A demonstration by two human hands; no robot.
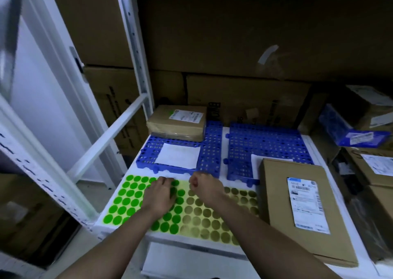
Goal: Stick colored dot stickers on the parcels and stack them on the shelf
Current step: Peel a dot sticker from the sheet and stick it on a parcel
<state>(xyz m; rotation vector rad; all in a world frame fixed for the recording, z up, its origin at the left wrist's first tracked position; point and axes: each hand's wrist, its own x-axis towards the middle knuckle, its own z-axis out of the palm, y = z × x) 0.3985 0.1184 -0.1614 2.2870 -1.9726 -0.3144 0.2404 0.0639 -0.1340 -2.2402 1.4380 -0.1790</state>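
With the left hand (160, 195) pressed flat on the sticker sheet (191, 210) and the right hand (204, 188) seemingly pinching a dot, the dot could be creased if the sheet is lifted.

- Glossy yellow paper sticker sheet with green dots (136, 195) under the hands.
- Matt brown cardboard parcel (306, 208), right of the right hand — smooth white paper label.
- Perforated blue plastic mats (263, 142) beyond the hands.
- White painted metal shelf post (136, 51).
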